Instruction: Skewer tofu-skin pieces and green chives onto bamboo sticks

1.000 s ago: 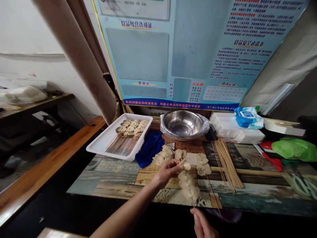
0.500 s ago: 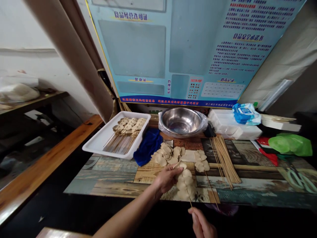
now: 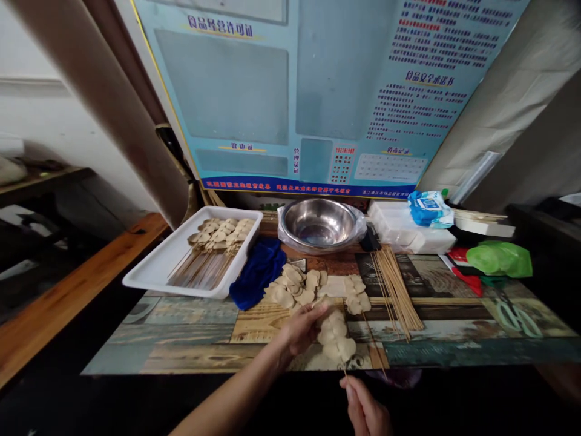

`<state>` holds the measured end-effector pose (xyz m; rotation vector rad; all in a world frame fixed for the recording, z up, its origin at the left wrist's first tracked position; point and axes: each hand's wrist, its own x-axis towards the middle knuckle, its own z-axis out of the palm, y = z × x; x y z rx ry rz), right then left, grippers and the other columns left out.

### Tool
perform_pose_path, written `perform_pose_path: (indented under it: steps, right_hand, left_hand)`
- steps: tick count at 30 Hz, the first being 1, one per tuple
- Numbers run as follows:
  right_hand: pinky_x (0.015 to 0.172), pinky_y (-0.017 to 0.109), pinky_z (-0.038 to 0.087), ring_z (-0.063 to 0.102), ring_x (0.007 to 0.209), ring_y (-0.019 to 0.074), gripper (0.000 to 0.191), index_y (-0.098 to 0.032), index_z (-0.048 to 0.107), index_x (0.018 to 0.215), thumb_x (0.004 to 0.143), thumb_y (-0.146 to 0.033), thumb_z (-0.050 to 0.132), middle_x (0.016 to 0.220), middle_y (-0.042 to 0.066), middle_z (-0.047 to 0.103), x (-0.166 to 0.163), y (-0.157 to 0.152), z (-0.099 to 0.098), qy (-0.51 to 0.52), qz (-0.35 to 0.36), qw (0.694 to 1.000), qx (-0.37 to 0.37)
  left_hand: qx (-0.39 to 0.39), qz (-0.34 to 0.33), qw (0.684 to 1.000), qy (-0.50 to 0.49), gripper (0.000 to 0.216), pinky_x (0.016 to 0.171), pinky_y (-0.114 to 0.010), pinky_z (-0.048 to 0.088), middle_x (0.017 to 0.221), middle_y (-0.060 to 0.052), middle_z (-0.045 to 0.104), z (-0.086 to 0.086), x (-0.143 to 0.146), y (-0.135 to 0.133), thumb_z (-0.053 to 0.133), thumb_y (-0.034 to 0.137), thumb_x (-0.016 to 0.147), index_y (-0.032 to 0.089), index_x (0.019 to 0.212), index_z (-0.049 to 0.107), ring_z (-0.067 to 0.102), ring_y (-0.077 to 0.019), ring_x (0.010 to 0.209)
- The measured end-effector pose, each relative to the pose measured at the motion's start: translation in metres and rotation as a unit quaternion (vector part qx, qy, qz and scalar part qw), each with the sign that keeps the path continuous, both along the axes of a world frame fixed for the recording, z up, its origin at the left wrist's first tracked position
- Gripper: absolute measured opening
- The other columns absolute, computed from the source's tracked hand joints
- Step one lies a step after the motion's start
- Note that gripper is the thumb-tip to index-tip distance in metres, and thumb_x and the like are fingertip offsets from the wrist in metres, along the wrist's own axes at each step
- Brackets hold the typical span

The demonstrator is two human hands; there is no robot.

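Observation:
My left hand (image 3: 302, 327) pinches the top of a skewer of pale tofu slices (image 3: 334, 341) just above the table. My right hand (image 3: 365, 410), at the bottom edge, is closed on the thin stick's lower end. Loose pale slices (image 3: 295, 287) lie in a heap just beyond my left hand, with a second small heap (image 3: 356, 297) to the right. A bundle of bare bamboo sticks (image 3: 394, 290) lies to the right of the heaps. A white tray (image 3: 154, 272) at the left holds several finished skewers (image 3: 213, 248).
A steel bowl (image 3: 318, 224) stands at the back centre. A blue cloth (image 3: 256, 272) lies between tray and slices. White boxes (image 3: 408, 227), a blue wipes pack (image 3: 429, 209) and a green bag (image 3: 499, 259) sit at the right. A poster board (image 3: 295, 91) leans behind the patterned table (image 3: 190, 339).
The view has swung right and down. My left hand has drawn nearer along the skewer, bunching the slices toward my right hand, which still holds the stick's end.

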<state>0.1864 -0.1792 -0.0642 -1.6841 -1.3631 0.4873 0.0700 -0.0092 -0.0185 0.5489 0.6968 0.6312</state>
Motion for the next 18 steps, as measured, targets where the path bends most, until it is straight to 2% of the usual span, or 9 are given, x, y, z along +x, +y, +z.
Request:
perform_pose_path:
  steps: [3,6,9,14,16,18]
  right_hand:
    - [0.068,0.015,0.053,0.071,0.077,0.0151,0.044,-0.019,0.067,0.092,0.093,-0.047,0.034,0.084,0.008,0.074,0.022,0.011,0.011,-0.044,-0.013,0.999,0.018]
    - [0.068,0.02,0.055,0.071,0.078,0.0175,0.046,-0.019,0.067,0.093,0.094,-0.046,0.03,0.086,0.009,0.074,0.047,0.031,0.02,-0.103,-0.023,0.994,-0.001]
    - [0.066,0.025,0.055,0.071,0.075,0.0193,0.048,-0.018,0.066,0.094,0.095,-0.044,0.026,0.085,0.01,0.074,0.072,0.05,0.021,-0.175,-0.032,0.984,-0.031]
    - [0.075,0.029,0.051,0.067,0.082,0.0188,0.037,-0.017,0.064,0.091,0.094,-0.036,0.032,0.089,0.01,0.069,0.11,0.067,0.029,-0.282,-0.088,0.955,-0.016]
    - [0.076,0.027,0.049,0.065,0.083,0.0181,0.03,-0.017,0.063,0.09,0.093,-0.03,0.037,0.089,0.009,0.068,0.121,0.077,0.041,-0.319,-0.095,0.939,-0.083]
    - [0.076,0.025,0.047,0.065,0.087,0.0179,0.026,-0.017,0.064,0.09,0.092,-0.025,0.04,0.091,0.009,0.068,0.126,0.093,0.052,-0.355,-0.092,0.91,-0.196]
  left_hand:
    - [0.0,-0.002,1.0,-0.013,0.036,0.067,-0.03,0.052,0.083,-0.006,0.066,0.005,-0.003,0.0,0.076,0.035,0.066,0.015,0.091,0.061,0.064,-0.0163,0.071]
    - [0.025,0.016,1.0,0.004,0.031,0.072,-0.03,0.051,0.089,-0.007,0.065,0.01,-0.007,-0.002,0.076,0.032,0.066,0.014,0.088,0.061,0.063,-0.0179,0.081]
    - [0.052,0.013,0.998,0.024,0.028,0.071,-0.027,0.049,0.085,-0.004,0.063,0.014,-0.012,-0.004,0.076,0.032,0.066,0.014,0.082,0.062,0.06,-0.0145,0.077]
    - [0.106,0.014,0.992,0.069,0.027,0.068,-0.023,0.046,0.086,-0.002,0.06,0.014,-0.024,-0.001,0.075,0.034,0.066,0.016,0.081,0.063,0.056,-0.0104,0.074]
    - [0.132,0.025,0.986,0.097,0.028,0.067,-0.021,0.044,0.084,-0.001,0.06,0.013,-0.028,0.003,0.075,0.036,0.066,0.016,0.081,0.062,0.055,-0.01,0.073]
    - [0.169,0.038,0.978,0.12,0.029,0.067,-0.02,0.043,0.081,-0.001,0.06,0.012,-0.032,0.009,0.073,0.038,0.067,0.016,0.082,0.061,0.055,-0.0104,0.074]
